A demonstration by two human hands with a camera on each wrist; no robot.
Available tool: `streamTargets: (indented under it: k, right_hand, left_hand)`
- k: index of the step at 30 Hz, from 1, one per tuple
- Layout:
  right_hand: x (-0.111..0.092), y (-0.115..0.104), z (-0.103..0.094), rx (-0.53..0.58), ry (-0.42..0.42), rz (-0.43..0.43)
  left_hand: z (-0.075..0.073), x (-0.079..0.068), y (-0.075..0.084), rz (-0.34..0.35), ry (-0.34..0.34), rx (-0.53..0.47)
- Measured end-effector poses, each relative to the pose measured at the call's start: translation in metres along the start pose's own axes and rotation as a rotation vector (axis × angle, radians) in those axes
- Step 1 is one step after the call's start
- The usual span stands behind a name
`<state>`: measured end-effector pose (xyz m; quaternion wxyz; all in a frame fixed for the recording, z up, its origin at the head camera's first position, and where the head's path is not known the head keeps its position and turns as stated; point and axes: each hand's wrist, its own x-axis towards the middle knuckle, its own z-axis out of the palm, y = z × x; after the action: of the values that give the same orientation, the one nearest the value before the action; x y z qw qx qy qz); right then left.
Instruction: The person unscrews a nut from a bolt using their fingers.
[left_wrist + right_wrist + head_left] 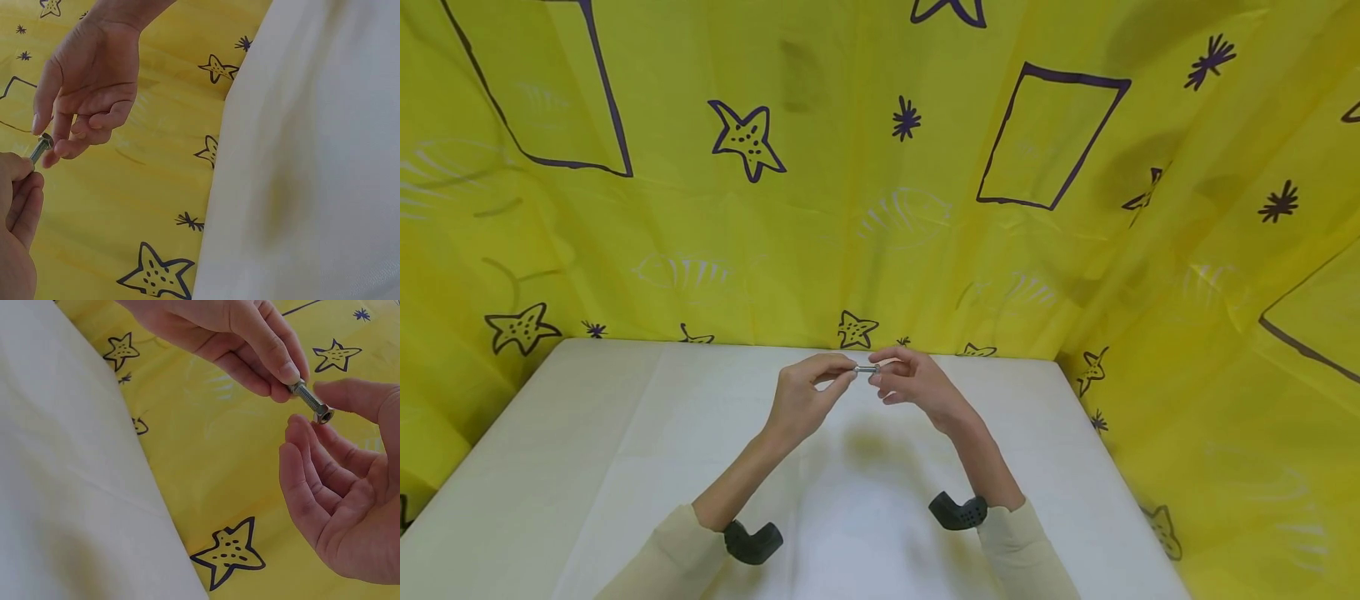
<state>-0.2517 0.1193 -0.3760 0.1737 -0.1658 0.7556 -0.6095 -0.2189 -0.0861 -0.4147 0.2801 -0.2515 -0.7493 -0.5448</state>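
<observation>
A silver metal bolt (307, 397) with a nut (323, 414) at its free end is held above the white table. My left hand (807, 396) pinches the bolt by its other end between thumb and fingers, which partly cover that end. Around the nut end, my right hand (921, 387) has its fingers loosely bent and spread. One fingertip (317, 428) of that hand lies right at the nut, while another stands off to the side with a gap in the right wrist view. In the left wrist view the nut end points toward the right hand's fingers.
The white tabletop (700, 458) stretches below both hands. A yellow curtain (820, 250) printed with starfish and fish bones hangs along the back and sides. Each wrist wears a black camera mount (958, 511), close to the light sleeves (1026, 550).
</observation>
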Motion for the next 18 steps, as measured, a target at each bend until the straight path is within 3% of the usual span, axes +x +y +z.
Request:
streamTargets:
  k: [8, 18]
  right_hand:
    - [0.0021, 0.0042, -0.0002, 0.007, 0.04, 0.023]
    - [0.0005, 0.0052, -0.0024, 0.0, 0.02, -0.053]
  left_hand:
    - [0.0016, 0.0, 0.0007, -0.008, -0.004, -0.007]
    - [0.0003, 0.0008, 0.0023, -0.001, -0.008, -0.016]
